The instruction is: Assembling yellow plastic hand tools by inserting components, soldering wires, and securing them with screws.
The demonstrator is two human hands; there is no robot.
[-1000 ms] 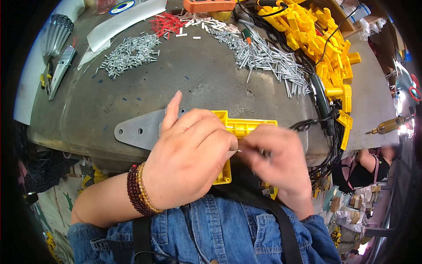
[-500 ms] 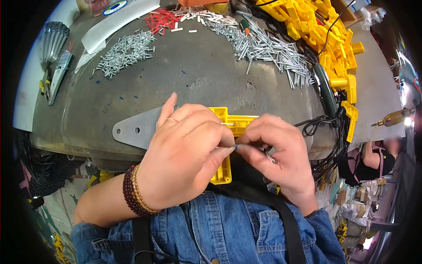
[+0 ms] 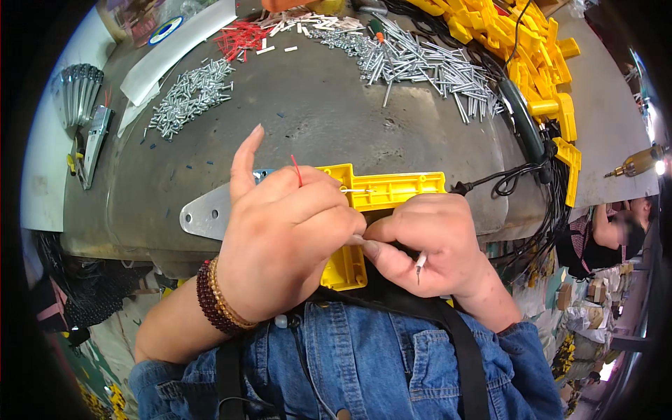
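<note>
My left hand [image 3: 287, 231] is closed in a pinch, its index finger raised away from the rest. A thin red wire [image 3: 295, 170] sticks up between its fingers. My right hand [image 3: 435, 245] is closed too, its thumb and finger meeting the left fingertips; what lies between the tips is mostly hidden. A short white wire [image 3: 421, 262] with a thin bare tip pokes out below the right fingers. Behind both hands lies a yellow plastic housing [image 3: 406, 189], partly covered, with a white wire across its edge. A grey tapered metal plate [image 3: 199, 215] with holes extends from behind my left hand.
Piles of screws [image 3: 185, 101], long metal pins [image 3: 427, 59] and red sleeves [image 3: 241, 38] lie at the back. Yellow housings [image 3: 532, 63] heap at the right, beside black cables [image 3: 549, 178]. A screwdriver [image 3: 633, 164] juts in at far right; pliers [image 3: 78, 154] lie left.
My hands have shifted slightly left, fingertips still together. The red wire now stands up above my left hand, and the white wire end shows under my right fingers. More of the yellow housing is visible.
</note>
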